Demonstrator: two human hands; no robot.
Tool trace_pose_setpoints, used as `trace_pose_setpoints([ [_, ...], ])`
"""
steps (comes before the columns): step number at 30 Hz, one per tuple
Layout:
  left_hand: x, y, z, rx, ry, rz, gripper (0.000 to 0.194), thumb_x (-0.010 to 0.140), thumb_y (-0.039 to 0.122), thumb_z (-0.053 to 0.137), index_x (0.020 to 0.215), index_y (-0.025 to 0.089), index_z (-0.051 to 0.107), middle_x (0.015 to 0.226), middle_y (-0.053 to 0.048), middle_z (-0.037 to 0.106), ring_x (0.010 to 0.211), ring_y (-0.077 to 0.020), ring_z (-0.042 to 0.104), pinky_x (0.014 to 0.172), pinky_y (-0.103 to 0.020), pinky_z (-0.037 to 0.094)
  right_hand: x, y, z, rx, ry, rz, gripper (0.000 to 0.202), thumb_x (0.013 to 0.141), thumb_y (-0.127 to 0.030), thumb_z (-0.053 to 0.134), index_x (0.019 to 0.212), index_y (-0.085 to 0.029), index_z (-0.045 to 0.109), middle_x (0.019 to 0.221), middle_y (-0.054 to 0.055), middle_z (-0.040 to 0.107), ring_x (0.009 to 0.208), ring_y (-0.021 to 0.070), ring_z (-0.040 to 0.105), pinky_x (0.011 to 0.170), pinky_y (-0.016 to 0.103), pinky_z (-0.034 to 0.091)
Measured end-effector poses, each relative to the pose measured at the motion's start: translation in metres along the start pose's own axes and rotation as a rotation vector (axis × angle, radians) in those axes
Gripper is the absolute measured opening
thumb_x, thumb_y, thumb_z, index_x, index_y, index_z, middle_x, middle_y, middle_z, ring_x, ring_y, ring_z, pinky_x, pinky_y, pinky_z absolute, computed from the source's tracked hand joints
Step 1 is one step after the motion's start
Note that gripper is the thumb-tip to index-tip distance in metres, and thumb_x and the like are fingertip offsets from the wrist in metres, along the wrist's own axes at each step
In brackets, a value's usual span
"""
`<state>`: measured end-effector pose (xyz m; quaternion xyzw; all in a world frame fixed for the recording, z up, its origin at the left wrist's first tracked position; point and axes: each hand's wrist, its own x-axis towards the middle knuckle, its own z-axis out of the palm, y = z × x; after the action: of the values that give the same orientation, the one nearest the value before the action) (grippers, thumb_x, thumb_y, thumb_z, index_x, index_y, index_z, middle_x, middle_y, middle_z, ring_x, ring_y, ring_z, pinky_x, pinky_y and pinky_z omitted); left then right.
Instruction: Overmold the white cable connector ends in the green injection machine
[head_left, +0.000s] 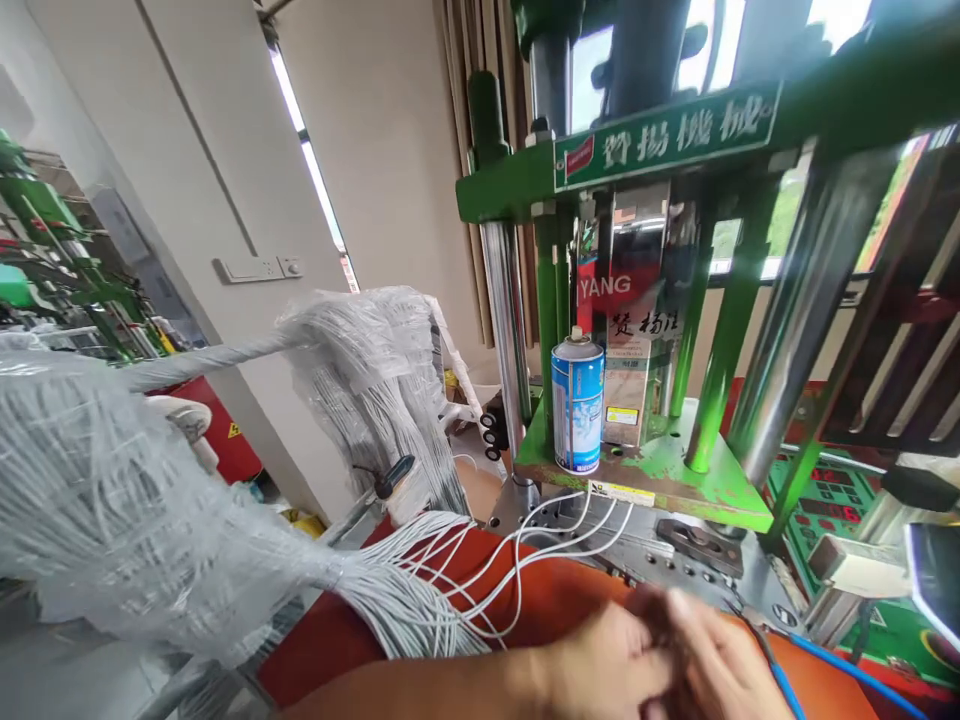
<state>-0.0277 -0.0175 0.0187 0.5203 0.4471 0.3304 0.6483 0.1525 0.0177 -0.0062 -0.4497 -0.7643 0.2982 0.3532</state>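
Note:
At the bottom of the view, my left hand (604,655) and my right hand (716,650) meet above the orange-red surface (555,590). Both are blurred, and whatever lies between their fingers is hidden. Grey-white cables (420,590) spread out to the left of the hands, and several thin ends run up to the base of the green press (675,480). A blue and white spray can (578,405) stands upright on the green plate of the press. A tool with blue handles (847,670) lies right of my right hand.
Large plastic-wrapped cable bundles (157,510) hang at the left. A green control panel (829,500) with red digits is at the right. Thick metal columns (799,300) rise from the press. A wall socket (255,268) is at the back left.

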Motion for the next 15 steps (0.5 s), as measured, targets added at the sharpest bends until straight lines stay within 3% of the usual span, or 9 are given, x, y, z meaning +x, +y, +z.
trace_pose_setpoints([
  [3,0.015,-0.004,-0.02,-0.013,0.096,0.078,0.052,0.091,0.066,0.06,0.09,0.014,0.062,0.052,0.006,0.046,0.044,-0.006,0.036,0.046,-0.02,0.028,0.005,0.035,0.009,-0.381,0.237,-0.177,0.056,0.103,-0.053,0.04,0.14,-0.015,0.057,0.143,0.018,0.06,0.135,0.0387,0.053,0.113,0.062,0.04],
  [5,0.019,-0.009,-0.029,-0.077,0.11,0.003,0.052,0.087,0.066,0.063,0.096,0.014,0.061,0.056,0.007,0.048,0.042,-0.005,0.033,0.042,-0.018,0.025,0.001,0.05,0.014,-0.608,0.178,-0.234,0.049,0.104,-0.038,0.039,0.143,-0.011,0.053,0.139,0.02,0.061,0.128,0.0388,0.056,0.107,0.064,0.043],
  [8,0.018,-0.013,-0.034,-0.158,0.03,-0.124,0.056,0.083,0.068,0.066,0.101,0.016,0.058,0.065,0.004,0.056,0.041,-0.008,0.046,0.038,-0.019,0.036,-0.004,0.049,0.014,-0.785,0.026,-0.193,0.042,0.103,-0.026,0.039,0.139,-0.013,0.058,0.114,0.015,0.068,0.098,0.0327,0.063,0.088,0.054,0.051],
  [10,0.016,-0.013,-0.033,-0.143,0.023,-0.122,0.055,0.086,0.068,0.062,0.105,0.017,0.058,0.064,0.005,0.056,0.04,-0.0089,0.049,0.038,-0.019,0.039,-0.005,0.042,0.008,-0.803,-0.004,-0.151,0.039,0.104,-0.031,0.041,0.132,-0.015,0.063,0.102,0.013,0.067,0.087,0.0311,0.06,0.08,0.051,0.051],
  [13,0.015,-0.013,-0.032,-0.062,0.098,-0.082,0.045,0.093,0.061,0.058,0.101,0.016,0.059,0.058,0.007,0.051,0.036,-0.0039,0.037,0.035,-0.014,0.028,-0.006,0.034,-0.002,-0.672,-0.039,-0.148,0.034,0.105,-0.035,0.039,0.12,-0.02,0.065,0.106,0.011,0.067,0.094,0.031,0.062,0.08,0.048,0.05],
  [15,0.015,-0.013,-0.032,-0.043,0.112,-0.105,0.042,0.091,0.057,0.062,0.09,0.016,0.056,0.058,0.005,0.054,0.037,-0.005,0.044,0.035,-0.014,0.033,-0.01,0.032,-0.005,-0.565,-0.039,-0.121,0.032,0.106,-0.038,0.038,0.115,-0.023,0.064,0.109,0.01,0.068,0.097,0.0296,0.065,0.08,0.045,0.051],
])
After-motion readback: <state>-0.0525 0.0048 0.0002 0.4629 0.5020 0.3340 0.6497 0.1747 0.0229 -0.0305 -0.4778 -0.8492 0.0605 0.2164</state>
